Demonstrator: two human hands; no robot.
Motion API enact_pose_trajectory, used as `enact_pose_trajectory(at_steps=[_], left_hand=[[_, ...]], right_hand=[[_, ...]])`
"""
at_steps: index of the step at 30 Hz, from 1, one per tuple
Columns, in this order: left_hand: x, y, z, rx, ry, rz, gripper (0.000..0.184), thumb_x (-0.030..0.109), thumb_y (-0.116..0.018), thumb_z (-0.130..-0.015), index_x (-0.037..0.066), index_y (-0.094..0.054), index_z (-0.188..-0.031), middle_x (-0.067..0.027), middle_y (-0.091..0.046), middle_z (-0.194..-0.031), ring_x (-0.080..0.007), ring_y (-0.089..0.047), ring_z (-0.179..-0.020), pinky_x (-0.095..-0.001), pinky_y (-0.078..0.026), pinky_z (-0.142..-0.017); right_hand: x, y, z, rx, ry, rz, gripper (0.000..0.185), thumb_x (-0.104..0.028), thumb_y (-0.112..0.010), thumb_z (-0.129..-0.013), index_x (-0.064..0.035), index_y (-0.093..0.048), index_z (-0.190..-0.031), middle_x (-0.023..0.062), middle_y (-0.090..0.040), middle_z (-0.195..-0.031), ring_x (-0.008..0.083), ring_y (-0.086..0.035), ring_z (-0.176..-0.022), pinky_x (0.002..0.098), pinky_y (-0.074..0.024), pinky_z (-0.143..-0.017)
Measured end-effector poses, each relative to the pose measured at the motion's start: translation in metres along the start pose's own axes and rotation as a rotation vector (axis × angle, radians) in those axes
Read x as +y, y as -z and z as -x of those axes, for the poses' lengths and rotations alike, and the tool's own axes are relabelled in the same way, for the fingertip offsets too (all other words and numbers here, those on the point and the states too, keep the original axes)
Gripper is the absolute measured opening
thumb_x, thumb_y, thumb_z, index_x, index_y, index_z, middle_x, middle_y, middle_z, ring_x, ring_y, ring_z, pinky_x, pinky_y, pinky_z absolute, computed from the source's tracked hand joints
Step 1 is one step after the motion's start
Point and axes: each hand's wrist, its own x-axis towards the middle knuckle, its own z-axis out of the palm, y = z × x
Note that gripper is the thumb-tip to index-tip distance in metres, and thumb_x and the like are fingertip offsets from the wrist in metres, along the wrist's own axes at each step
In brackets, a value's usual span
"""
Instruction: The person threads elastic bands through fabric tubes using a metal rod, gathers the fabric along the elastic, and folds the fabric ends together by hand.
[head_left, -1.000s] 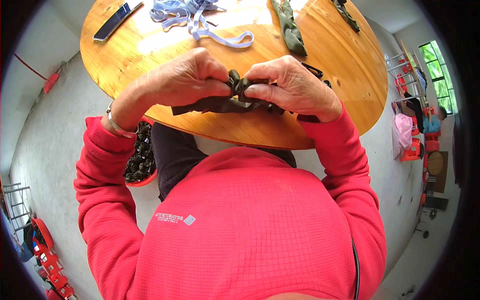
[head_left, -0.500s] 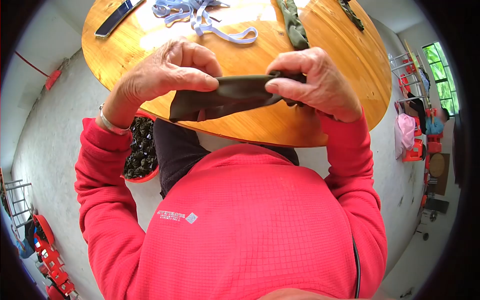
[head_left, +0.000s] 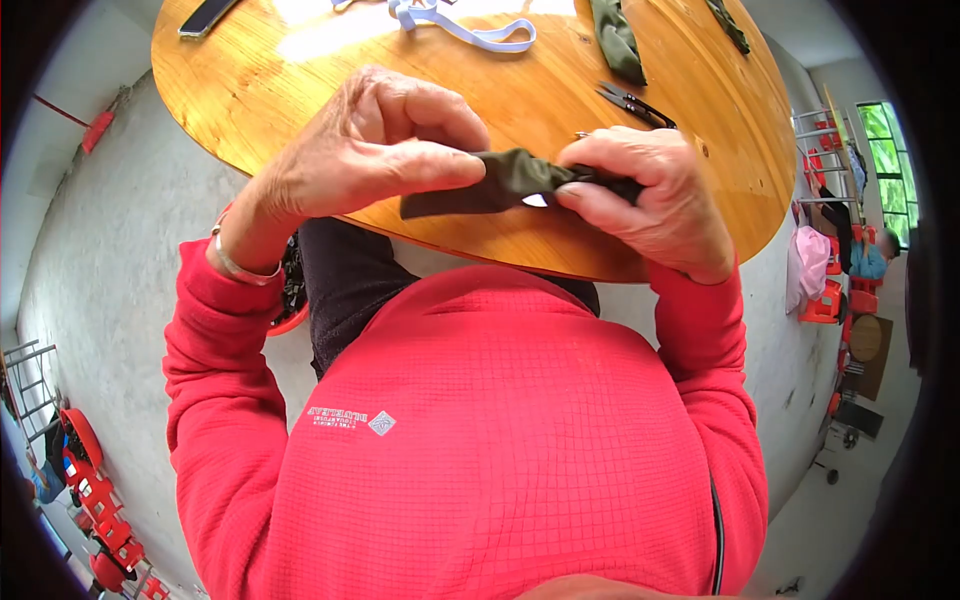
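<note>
A dark green fabric piece (head_left: 520, 176) stretches between my two hands over the near edge of the wooden table (head_left: 330, 95). My left hand (head_left: 375, 150) pinches its upper edge between thumb and fingers, and a flat flap hangs below. My right hand (head_left: 645, 190) is closed round the gathered, bunched end. A small white patch (head_left: 536, 200) shows on the underside near my right thumb. Just beyond my right hand lie black thread snips (head_left: 636, 104). Farther back is another green fabric strip (head_left: 619, 40).
Light blue elastic (head_left: 480, 38) and a phone (head_left: 207, 16) lie at the table's far side, with another green strip (head_left: 729, 25) at the right. A red basin (head_left: 290, 318) stands below on the left. Red stools (head_left: 822, 302) and a person in blue (head_left: 870, 258) are at the right.
My hands and the fabric have shifted right. The fabric went from bunched, to spread flat, to partly twisted between my hands. The snips now show more fully, and the view has shifted.
</note>
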Motion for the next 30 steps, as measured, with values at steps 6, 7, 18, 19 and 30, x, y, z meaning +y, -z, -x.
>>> enact_pose_trajectory(at_steps=[6,7,18,19,30], left_hand=[[0.000,-0.005,0.000,-0.081,0.218,0.016,0.015,0.013,-0.065,-0.077,-0.002,-0.062,-0.077,-0.0005,-0.056,-0.064,-0.0063,-0.050,-0.060,-0.0231,-0.039,-0.053],[-0.002,-0.005,-0.003,-0.065,0.096,-0.113,0.012,0.009,-0.068,-0.075,-0.002,-0.061,-0.075,-0.0027,-0.054,-0.061,-0.0077,-0.049,-0.058,-0.0245,-0.038,-0.051],[-0.022,-0.020,-0.013,-0.039,-0.174,-0.298,0.015,-0.002,-0.067,-0.073,-0.002,-0.063,-0.088,-0.0104,-0.063,-0.072,-0.0164,-0.059,-0.062,-0.0256,-0.046,-0.059],[-0.023,-0.019,-0.013,-0.040,-0.156,-0.225,0.015,-0.001,-0.066,-0.073,-0.002,-0.063,-0.089,-0.0096,-0.063,-0.073,-0.0154,-0.059,-0.063,-0.0253,-0.046,-0.059],[-0.016,-0.024,0.004,0.054,0.026,-0.052,0.012,0.002,-0.065,-0.075,-0.002,-0.064,-0.087,-0.0053,-0.061,-0.071,-0.0100,-0.057,-0.063,-0.0222,-0.045,-0.059]], right_hand=[[0.001,0.022,0.010,-0.112,-0.149,-0.089,0.008,-0.002,-0.066,-0.072,0.0012,-0.063,-0.079,0.0092,-0.055,-0.061,0.0183,-0.050,-0.052,0.0262,-0.0410,-0.051],[0.001,0.021,0.009,-0.126,-0.139,-0.070,0.008,-0.002,-0.066,-0.072,0.0013,-0.063,-0.079,0.0092,-0.054,-0.061,0.0184,-0.049,-0.052,0.0262,-0.0408,-0.051],[0.019,-0.020,0.000,0.044,0.086,0.085,0.023,-0.005,-0.066,-0.070,-0.0063,-0.064,-0.093,0.0090,-0.064,-0.075,0.0273,-0.061,-0.066,0.0325,-0.0480,-0.063],[0.015,-0.021,-0.003,0.122,0.108,0.068,0.024,-0.004,-0.066,-0.069,-0.0062,-0.064,-0.093,0.0085,-0.064,-0.075,0.0268,-0.062,-0.067,0.0318,-0.0487,-0.063],[0.021,0.003,0.008,-0.089,0.066,0.002,0.018,0.003,-0.060,-0.065,-0.0028,-0.062,-0.082,0.0104,-0.062,-0.071,0.0257,-0.061,-0.062,0.0302,-0.0475,-0.056]])
